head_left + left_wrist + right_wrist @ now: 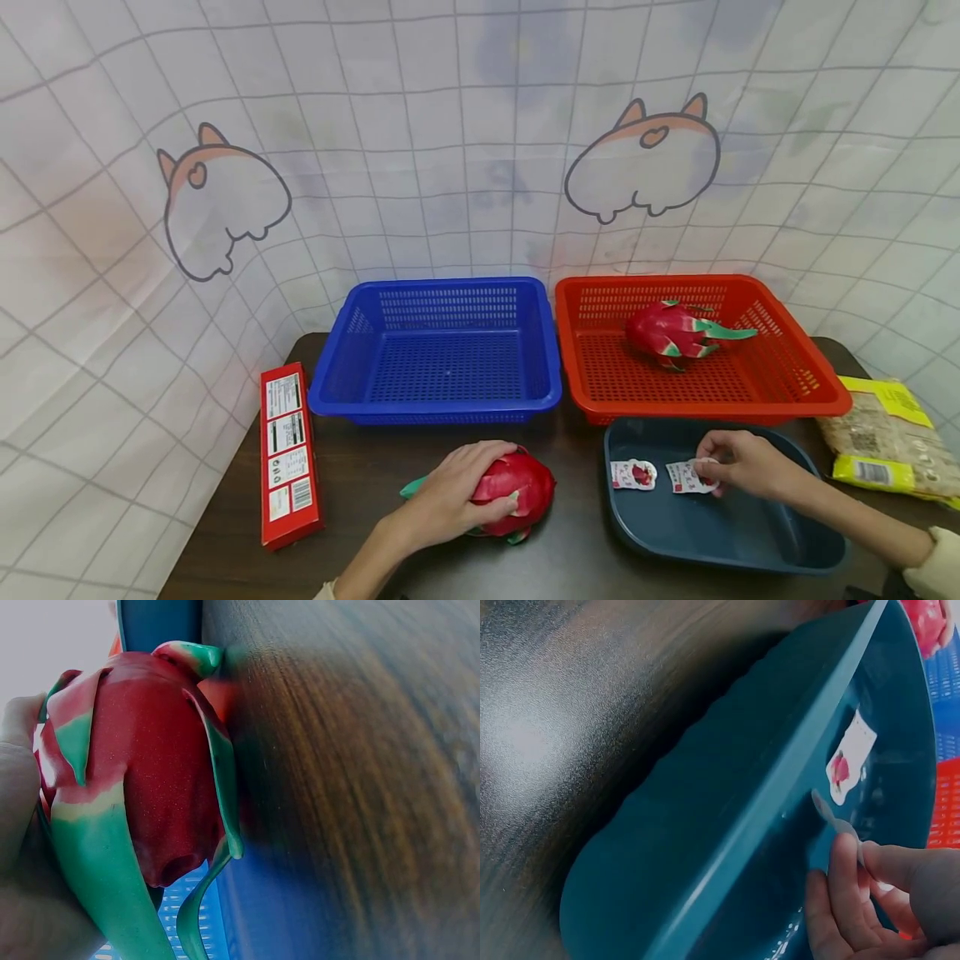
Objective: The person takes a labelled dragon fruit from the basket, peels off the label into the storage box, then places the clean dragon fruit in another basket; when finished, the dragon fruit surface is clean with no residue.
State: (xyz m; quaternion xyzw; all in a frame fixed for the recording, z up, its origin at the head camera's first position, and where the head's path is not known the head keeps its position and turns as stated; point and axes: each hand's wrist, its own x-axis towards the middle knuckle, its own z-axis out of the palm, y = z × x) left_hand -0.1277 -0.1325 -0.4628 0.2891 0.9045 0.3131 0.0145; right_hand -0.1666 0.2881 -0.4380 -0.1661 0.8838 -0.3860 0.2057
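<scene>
In the head view, my left hand [450, 497] grips a red dragon fruit [525, 487] with green scales on the dark table, left of the dark teal tray [720, 546]. Up close in the left wrist view, the dragon fruit [154, 765] has its green-tipped leaves toward the camera. Inside the tray, my right hand [750, 467] pinches a small white sticker [681, 477] between thumb and finger. The pinched sticker [838, 821] is seen nearly edge-on in the right wrist view. Another sticker [633, 475] with a red fruit picture lies on the tray's floor, to the left.
A blue basket [435, 408] stands at the back left. Beside it, a red basket [600, 408] holds a second dragon fruit [667, 332]. A long red box [291, 454] lies at the left table edge; a yellow-and-clear packet [885, 433] lies at the right.
</scene>
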